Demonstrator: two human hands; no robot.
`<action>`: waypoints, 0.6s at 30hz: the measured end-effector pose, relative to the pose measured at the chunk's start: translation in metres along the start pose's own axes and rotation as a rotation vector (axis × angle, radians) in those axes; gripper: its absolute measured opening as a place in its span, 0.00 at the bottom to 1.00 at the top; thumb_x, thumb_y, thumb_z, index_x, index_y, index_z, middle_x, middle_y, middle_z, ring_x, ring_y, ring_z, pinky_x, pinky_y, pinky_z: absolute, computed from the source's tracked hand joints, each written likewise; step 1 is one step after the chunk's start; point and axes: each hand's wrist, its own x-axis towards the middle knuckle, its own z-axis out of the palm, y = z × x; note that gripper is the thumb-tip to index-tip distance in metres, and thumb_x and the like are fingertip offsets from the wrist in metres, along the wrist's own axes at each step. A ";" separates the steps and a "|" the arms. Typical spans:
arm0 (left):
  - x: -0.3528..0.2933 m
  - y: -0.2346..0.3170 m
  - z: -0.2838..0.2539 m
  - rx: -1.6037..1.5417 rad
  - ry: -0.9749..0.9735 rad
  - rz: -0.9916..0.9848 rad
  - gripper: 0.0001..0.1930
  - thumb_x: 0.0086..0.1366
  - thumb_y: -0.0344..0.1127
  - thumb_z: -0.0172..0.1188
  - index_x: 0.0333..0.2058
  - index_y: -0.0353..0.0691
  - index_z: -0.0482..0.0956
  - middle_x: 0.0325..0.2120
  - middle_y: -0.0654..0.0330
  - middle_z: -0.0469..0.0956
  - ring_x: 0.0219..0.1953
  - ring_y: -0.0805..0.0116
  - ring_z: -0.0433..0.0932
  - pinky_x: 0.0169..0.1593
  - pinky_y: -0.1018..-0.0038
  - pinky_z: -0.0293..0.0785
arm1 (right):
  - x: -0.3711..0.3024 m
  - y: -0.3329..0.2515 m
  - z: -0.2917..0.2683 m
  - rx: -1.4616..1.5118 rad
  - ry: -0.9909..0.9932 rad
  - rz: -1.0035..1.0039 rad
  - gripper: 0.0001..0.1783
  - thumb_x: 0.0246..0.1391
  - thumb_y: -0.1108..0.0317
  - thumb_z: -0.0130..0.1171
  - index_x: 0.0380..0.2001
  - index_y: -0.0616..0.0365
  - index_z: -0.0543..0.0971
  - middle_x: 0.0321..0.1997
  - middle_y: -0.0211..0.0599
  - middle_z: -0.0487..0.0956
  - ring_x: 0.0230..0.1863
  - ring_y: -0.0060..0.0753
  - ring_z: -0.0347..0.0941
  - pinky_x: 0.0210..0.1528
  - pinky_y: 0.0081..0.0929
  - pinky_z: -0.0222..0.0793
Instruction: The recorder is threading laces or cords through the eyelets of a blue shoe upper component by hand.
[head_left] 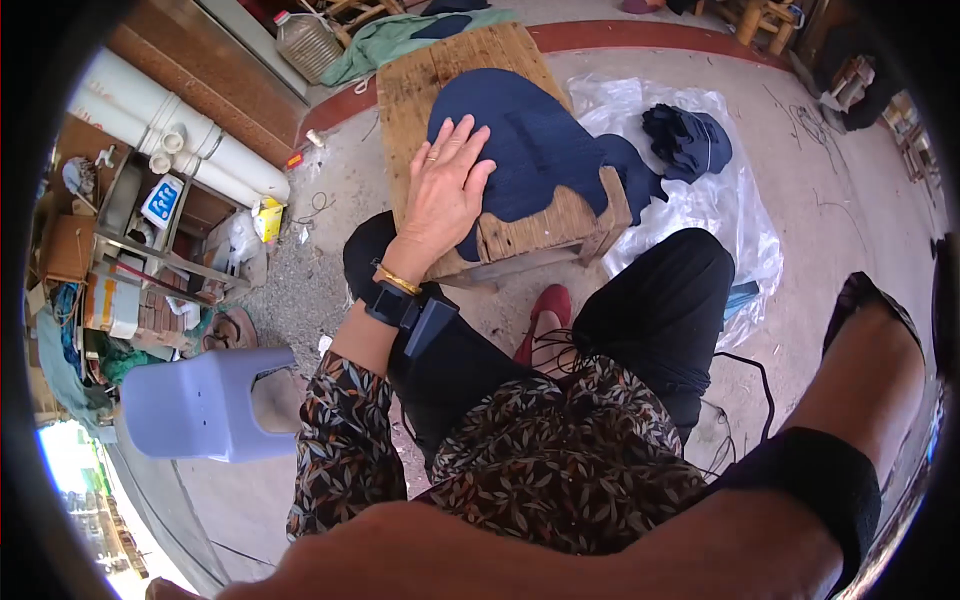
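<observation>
My left hand (450,190) lies flat, fingers stretched out, on a dark blue cloth piece (535,140) with a rounded outline. The cloth is spread over a low wooden bench (410,80); part of it hangs past the bench's right side and near edge. A gold bangle and a black strapped device (395,305) sit on my left wrist. Across the bottom of the view, very near the camera, comes my right hand (380,550), dark and blurred. Its fingers are mostly cut off by the lower edge, so its grip is hidden.
Right of the bench, a bundle of dark blue cloth pieces (688,143) rests on clear plastic sheeting (725,240). A lavender plastic stool (190,405) stands at left, near a cluttered shelf (150,255) and white pipes (185,130). Loose cords (765,385) lie on the floor at right.
</observation>
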 end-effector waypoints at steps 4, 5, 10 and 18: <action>0.002 0.003 0.002 -0.005 -0.017 0.018 0.24 0.77 0.45 0.51 0.67 0.46 0.71 0.71 0.55 0.64 0.75 0.55 0.56 0.75 0.55 0.46 | -0.002 0.001 0.000 -0.152 0.008 0.046 0.13 0.71 0.60 0.49 0.43 0.60 0.74 0.28 0.40 0.75 0.30 0.40 0.75 0.37 0.32 0.71; 0.002 0.004 0.003 -0.011 -0.030 0.045 0.24 0.77 0.46 0.51 0.68 0.47 0.71 0.71 0.55 0.64 0.75 0.55 0.56 0.75 0.55 0.46 | -0.007 0.000 0.007 -0.195 0.011 0.064 0.13 0.71 0.59 0.49 0.42 0.59 0.74 0.28 0.39 0.75 0.30 0.38 0.75 0.37 0.31 0.71; -0.008 -0.005 0.006 0.033 -0.020 0.080 0.23 0.77 0.45 0.52 0.67 0.48 0.72 0.71 0.57 0.65 0.75 0.55 0.58 0.75 0.54 0.49 | -0.004 0.008 -0.009 -0.372 -0.041 0.157 0.15 0.71 0.57 0.51 0.41 0.58 0.76 0.31 0.35 0.76 0.31 0.32 0.76 0.40 0.27 0.72; -0.003 -0.016 0.015 0.068 0.007 0.081 0.23 0.78 0.46 0.50 0.67 0.51 0.72 0.71 0.59 0.65 0.75 0.59 0.58 0.75 0.55 0.50 | -0.073 0.165 -0.075 -0.409 0.670 0.275 0.12 0.63 0.67 0.54 0.32 0.66 0.79 0.21 0.41 0.74 0.23 0.33 0.71 0.30 0.32 0.66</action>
